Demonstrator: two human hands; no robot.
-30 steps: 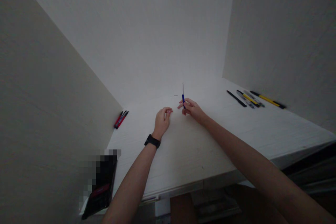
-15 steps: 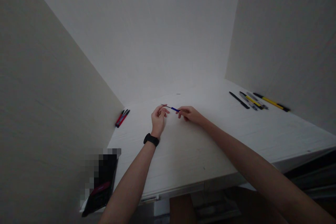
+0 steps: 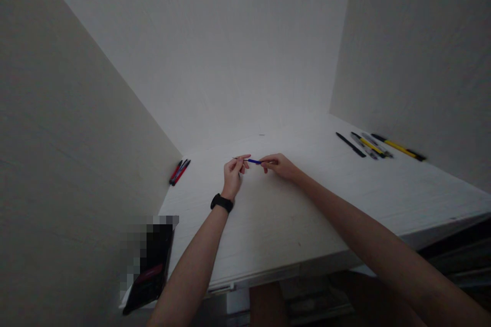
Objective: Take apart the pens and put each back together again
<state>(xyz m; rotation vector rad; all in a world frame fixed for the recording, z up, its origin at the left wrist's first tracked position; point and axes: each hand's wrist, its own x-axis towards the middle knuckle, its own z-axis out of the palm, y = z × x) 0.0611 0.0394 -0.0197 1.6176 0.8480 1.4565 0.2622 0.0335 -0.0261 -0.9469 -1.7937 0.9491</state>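
Between my hands, above the white table [image 3: 276, 214], a thin blue-and-dark pen [image 3: 253, 161] lies nearly level. Its blue section shows in the gap, with a slim dark end toward the left. My left hand [image 3: 233, 168], with a black watch on its wrist, pinches this slim end between thumb and fingers. My right hand [image 3: 278, 164] is closed on the other end with its fingertips, and the part inside them is hidden. Whether the pen is one piece or several parts is too small to tell.
Red and dark pens [image 3: 179, 172] lie by the left wall. Several black, yellow and clear pens [image 3: 370, 145] lie at right, near another wall. A black object [image 3: 153, 265], partly pixelated, sits at the front left corner. A small thin piece [image 3: 262, 135] lies near the back wall.
My left fingers have closed in around the slim dark end. The pen has swung closer to level, and the gap between my hands looks slightly smaller.
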